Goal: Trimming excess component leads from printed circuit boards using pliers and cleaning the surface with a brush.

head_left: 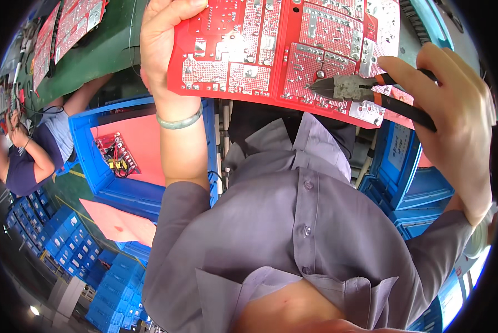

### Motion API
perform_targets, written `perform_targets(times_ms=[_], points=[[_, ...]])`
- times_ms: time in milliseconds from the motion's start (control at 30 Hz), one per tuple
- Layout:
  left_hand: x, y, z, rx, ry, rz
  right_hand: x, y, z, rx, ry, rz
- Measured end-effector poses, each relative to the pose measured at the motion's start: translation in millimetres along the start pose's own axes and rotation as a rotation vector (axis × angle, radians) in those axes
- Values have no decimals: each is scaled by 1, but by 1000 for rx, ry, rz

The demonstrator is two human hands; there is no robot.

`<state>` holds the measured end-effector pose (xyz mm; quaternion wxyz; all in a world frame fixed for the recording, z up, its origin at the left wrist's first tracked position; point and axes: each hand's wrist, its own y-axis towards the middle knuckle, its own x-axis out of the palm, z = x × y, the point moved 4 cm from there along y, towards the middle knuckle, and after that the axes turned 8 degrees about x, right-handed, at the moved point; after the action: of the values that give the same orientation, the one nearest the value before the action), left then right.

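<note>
A large red circuit board (277, 50) is held up before me, its solder side with rows of silvery joints in view. My left hand (159, 36) grips its left edge, thumb over the top, fingers partly hidden behind the board. In my right hand (454, 105) are diagonal cutters (349, 87) with black and orange handles. Their closed-looking jaws point left, tips at a solder joint in the board's lower middle. Whether the tips touch the board, I cannot tell.
A blue crate (82, 150) at left holds a pink sheet (149, 139) and a small red board with wires (116, 154). Another blue crate (410, 166) stands at right. Red boards (77, 25) lie on a green surface (107, 53). A person (35, 152) works at far left, above stacked blue bins (66, 236).
</note>
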<state>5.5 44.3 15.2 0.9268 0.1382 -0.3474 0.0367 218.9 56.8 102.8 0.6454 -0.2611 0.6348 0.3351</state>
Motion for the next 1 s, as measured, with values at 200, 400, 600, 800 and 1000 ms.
perform_targets(times_ms=[200, 400, 600, 800, 1000], points=[[-5, 2, 0, 22, -3, 20, -8, -9, -12, 41, 12, 27], [-5, 1, 0, 25, -51, 29, -5, -6, -11, 49, -83, 137], [-3, 1, 0, 49, 30, 96, -6, -12, -9, 60, -44, 76], [-7, 3, -1, 29, -26, 38, -22, -2, -7, -22, -69, -23], [-4, 2, 0, 42, -38, 98, -23, 7, -15, -92, -183, -70]])
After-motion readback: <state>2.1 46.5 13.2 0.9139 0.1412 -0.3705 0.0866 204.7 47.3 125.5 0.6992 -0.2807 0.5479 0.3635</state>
